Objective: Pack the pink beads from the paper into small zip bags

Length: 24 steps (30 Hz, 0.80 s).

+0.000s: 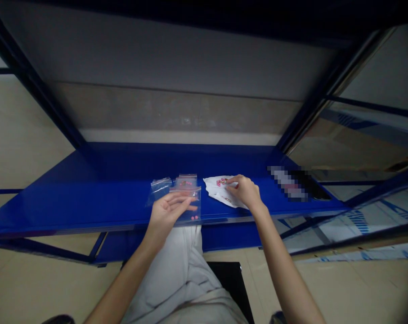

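Left hand [168, 213] lies over a clear zip bag [189, 204], fingers straight and slightly spread, tips reaching toward the bag's right side. A few pink beads [194, 218] sit in the bag's lower corner, just below the hand. Two more zip bags lie close behind it: the far-left bag [159, 189] and the rear bag [186, 181]. Right hand [244, 191] is bunched, its fingertips [231, 179] down beside a cluster of pink beads [221, 182] on a crumpled white tissue [214, 185]; too small to tell whether they pinch any. A small brownish item [227, 199] also lies on the tissue. All of this rests on a blue metal shelf [72, 211]. Right of the tissue, a pixelated object [288, 183] cannot be named. Light grey trousers [170, 279] show below the shelf, beside a black seat [229, 281].
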### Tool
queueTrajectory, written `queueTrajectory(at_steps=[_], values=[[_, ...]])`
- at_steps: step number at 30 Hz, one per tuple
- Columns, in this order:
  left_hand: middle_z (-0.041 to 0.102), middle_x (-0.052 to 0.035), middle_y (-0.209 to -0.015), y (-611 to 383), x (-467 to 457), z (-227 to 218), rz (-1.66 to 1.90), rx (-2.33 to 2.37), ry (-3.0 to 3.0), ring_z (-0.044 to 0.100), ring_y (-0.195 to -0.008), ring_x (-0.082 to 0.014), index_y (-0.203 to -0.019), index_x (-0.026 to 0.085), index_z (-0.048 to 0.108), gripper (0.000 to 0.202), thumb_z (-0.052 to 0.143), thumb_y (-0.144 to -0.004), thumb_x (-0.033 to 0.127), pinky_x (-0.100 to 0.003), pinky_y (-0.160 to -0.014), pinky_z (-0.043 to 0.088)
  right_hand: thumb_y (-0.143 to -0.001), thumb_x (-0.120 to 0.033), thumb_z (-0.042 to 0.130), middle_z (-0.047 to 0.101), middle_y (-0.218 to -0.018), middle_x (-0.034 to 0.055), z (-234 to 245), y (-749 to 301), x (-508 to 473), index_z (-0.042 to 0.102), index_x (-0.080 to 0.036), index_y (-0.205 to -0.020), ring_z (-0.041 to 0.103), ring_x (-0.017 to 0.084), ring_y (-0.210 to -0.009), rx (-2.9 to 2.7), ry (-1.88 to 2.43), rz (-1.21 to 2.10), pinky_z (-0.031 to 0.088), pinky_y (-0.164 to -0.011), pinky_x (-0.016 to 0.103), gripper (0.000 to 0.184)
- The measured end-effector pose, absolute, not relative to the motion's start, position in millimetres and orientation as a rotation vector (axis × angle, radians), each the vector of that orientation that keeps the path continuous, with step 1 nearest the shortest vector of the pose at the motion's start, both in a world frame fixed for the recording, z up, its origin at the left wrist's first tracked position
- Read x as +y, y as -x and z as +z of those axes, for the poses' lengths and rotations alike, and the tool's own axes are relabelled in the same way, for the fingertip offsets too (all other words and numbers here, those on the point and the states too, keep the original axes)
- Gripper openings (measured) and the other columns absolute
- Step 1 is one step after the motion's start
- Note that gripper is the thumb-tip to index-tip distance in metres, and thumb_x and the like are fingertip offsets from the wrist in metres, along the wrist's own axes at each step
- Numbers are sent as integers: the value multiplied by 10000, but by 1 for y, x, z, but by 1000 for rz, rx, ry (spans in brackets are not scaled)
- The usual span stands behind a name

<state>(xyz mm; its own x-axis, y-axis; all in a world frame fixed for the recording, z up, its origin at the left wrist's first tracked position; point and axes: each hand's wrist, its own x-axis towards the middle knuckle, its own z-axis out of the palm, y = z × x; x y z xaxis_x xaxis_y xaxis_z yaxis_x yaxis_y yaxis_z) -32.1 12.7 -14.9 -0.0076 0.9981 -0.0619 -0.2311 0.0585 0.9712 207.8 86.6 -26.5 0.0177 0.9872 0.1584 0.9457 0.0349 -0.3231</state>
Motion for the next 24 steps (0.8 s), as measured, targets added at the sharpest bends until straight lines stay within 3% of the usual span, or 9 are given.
queueTrajectory(at_steps=[5, 15, 20, 24], values=[[745, -57, -698, 28, 5, -4, 1239, 1191, -930, 715, -665, -186, -894, 109, 630, 369, 794, -582, 221, -257, -681, 559, -769, -305, 599, 674, -1076, 44, -35, -204, 91, 725, -231, -862, 631, 230, -929, -1923, 2008, 211, 444, -696, 292, 174], [721, -32, -619, 30, -2, 0, 1217, 1210, -1056, 699, -608, -186, -824, 120, 682, 366, 825, -498, 201, -246, -596, 556, -757, -353, 613, 682, -1051, 37, -37, -203, 91, 725, -229, -833, 634, 216, -916, -1849, 2000, 253, 444, -699, 280, 183], [731, -29, -624, 9, -15, -8, 1092, 1103, -1077, 693, -583, -199, -843, 156, 730, 287, 782, -561, 172, -292, -611, 566, -759, -402, 596, 671, -1056, 54, -42, -201, 93, 721, -226, -843, 627, 232, -927, -1795, 1999, 243, 444, -711, 289, 231], [753, -67, -727, -6, -22, -13, 1033, 1082, -1022, 712, -693, -219, -772, 157, 743, 143, 741, -630, 180, -310, -696, 564, -764, -380, 591, 667, -1059, 55, -45, -201, 95, 718, -231, -830, 619, 230, -945, -1779, 1983, 233, 442, -721, 286, 207]])
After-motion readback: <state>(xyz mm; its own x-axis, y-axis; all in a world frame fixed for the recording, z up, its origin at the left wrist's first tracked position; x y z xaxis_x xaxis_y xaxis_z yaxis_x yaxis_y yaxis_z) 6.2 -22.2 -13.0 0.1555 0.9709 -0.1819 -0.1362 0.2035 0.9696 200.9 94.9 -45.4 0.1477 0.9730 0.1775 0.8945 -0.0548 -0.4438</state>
